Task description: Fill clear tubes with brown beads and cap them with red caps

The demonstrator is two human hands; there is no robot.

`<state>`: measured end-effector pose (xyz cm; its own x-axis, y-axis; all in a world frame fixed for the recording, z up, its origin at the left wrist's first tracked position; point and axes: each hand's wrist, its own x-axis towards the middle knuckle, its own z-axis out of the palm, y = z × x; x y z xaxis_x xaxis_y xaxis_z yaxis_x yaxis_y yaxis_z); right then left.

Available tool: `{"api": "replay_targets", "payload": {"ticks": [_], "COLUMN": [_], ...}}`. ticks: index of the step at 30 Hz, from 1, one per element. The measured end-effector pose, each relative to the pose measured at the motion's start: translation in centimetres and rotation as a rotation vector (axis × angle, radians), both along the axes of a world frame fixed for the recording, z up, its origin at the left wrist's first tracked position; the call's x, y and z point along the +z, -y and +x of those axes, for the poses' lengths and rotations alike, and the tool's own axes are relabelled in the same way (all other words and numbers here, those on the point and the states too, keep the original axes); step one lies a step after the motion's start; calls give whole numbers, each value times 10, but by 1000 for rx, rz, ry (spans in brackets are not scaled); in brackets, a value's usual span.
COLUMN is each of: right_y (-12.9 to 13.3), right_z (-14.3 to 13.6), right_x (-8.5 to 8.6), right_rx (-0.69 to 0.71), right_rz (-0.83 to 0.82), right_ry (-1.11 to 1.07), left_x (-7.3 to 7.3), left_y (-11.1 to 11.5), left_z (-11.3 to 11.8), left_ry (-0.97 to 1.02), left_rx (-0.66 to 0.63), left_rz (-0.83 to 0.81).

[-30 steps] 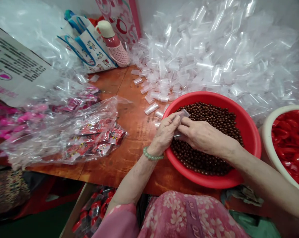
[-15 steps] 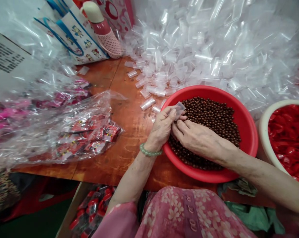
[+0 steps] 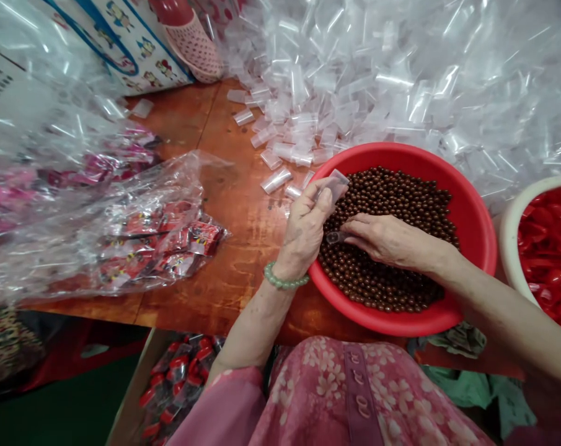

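Observation:
My left hand (image 3: 310, 217) grips a clear plastic tube (image 3: 336, 181) between thumb and fingers, over the left rim of a red basin (image 3: 482, 248). My right hand (image 3: 377, 238) reaches into the basin with its fingers pinched on a small clear scoop (image 3: 335, 238), whose rounded end points left. That scoop is partly covered by the fingers, so its full shape is hidden. Many round brown balls (image 3: 396, 198) fill the basin around the right hand. Whether any balls are inside the tube I cannot tell.
Clear tubes (image 3: 303, 118) are heaped behind the basin. A white-rimmed tub (image 3: 510, 232) of red plastic parts stands at right. At left lies a clear bag (image 3: 178, 186) with red packets. A box of red-capped containers (image 3: 178, 378) sits below the table edge.
My right hand has drawn away from the left, to the right, and the clear scoop now shows at its fingertips. The left hand still holds the tube. The view has tipped slightly downward.

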<state>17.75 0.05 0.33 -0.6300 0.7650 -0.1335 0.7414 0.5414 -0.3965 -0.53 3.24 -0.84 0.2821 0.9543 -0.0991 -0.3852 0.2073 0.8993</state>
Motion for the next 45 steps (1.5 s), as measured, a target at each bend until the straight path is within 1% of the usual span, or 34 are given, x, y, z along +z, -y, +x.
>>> {"api": "replay_targets", "payload": {"ticks": [4,9,12,14,17,20,22,23,25,27,29,33,36,38,40,42,45], "right_y": [1,-5,-9,-10,-11,-12,-12,-13,-15,-17,-20,-23,-21,-19,-17,-14,-11], "right_z": [3,-7,-13,-10,3,13,11,8,-2,-11,-15,-9,-2,2,6,11,19], "right_x": [3,13,15,16,17,19,18,18,14,10,5,-7,-11,-9,-3,5,18], "right_rx": [19,-4,-34,-29,-34,-104,-117,-109,-68,-21,-10,-108,-175,-216,-258,-301,-345], "right_rz": [-77,-162,-193,-190,-137,-41,-35,-50,-97,-144,-189,-253,-343,-425,-488,-517,-543], "right_ry": [-52,-12,-5,25,166,414,536,562,548,470,345,3,-286,-430,-542,-651,-780], "left_x": [1,3,3,3,2,1,1,0,-1,-3,-4,0,5,7,6,4,1], "left_y": [1,0,1,1,1,1,1,1,0,-1,-2,0,3,5,5,4,0], "left_z": [0,0,0,0,-1,-2,-2,-3,-4,-6,-7,-7,-7,-7,-6,-5,-3], "left_ry": [27,47,48,46,52,62,60,57,55,67,83,96,99,90,93,104,78], "left_rx": [44,40,45,55,54,42,45,47,34,7,-10,23,72,104,124,116,57], "left_rz": [-14,-21,-16,-22,-47,-55,-37,-23,8,36,53,74,73,72,78,92,98]}}
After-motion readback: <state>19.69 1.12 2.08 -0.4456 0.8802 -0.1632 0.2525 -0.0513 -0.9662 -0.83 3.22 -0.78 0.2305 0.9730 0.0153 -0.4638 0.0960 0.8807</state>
